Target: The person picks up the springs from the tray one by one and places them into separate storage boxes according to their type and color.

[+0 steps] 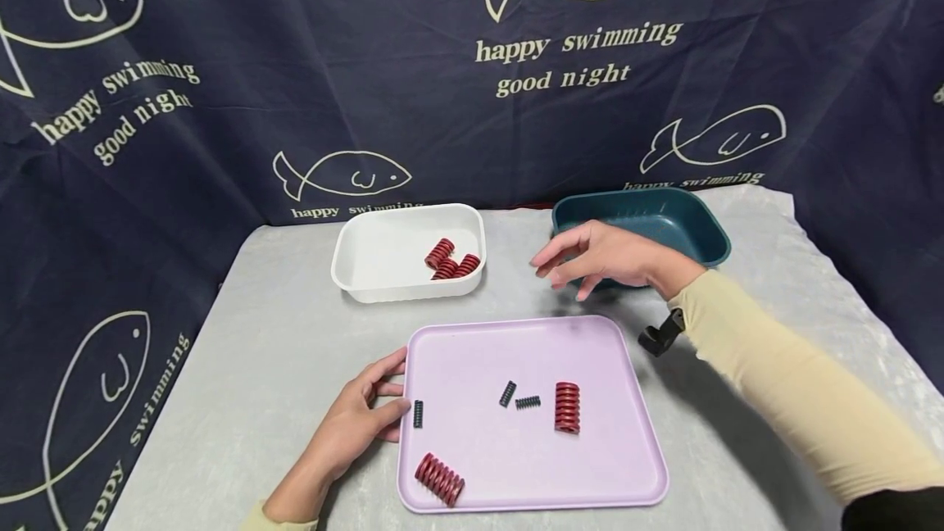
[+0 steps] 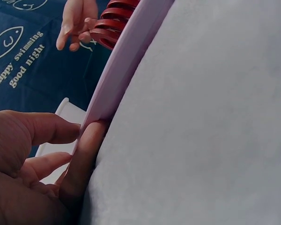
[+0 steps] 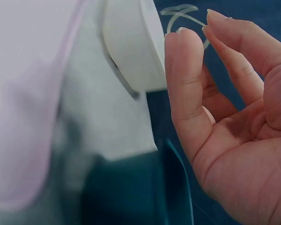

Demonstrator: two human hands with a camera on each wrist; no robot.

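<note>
My left hand (image 1: 361, 412) holds the left rim of a lilac tray (image 1: 487, 351), thumb at the top edge and a finger against its outer side in the left wrist view. On the tray lie two large red coil springs, one upright (image 1: 567, 408) in the frame and one slanted (image 1: 439, 479) at the front left corner. Two small black springs (image 1: 527, 402) lie near the middle; another black spring (image 1: 418, 414) is beside my left thumb. My right hand (image 1: 601, 256), fingers loosely bent and holding nothing, hovers before the dark teal bin (image 1: 708, 228), overlapping it in the head view.
A white bin (image 1: 369, 285) stands behind the tray with several red springs (image 1: 446, 266) at its right end. Grey cloth (image 1: 280, 351) covers the table. A navy curtain (image 1: 413, 105) with fish drawings hangs behind and along the sides.
</note>
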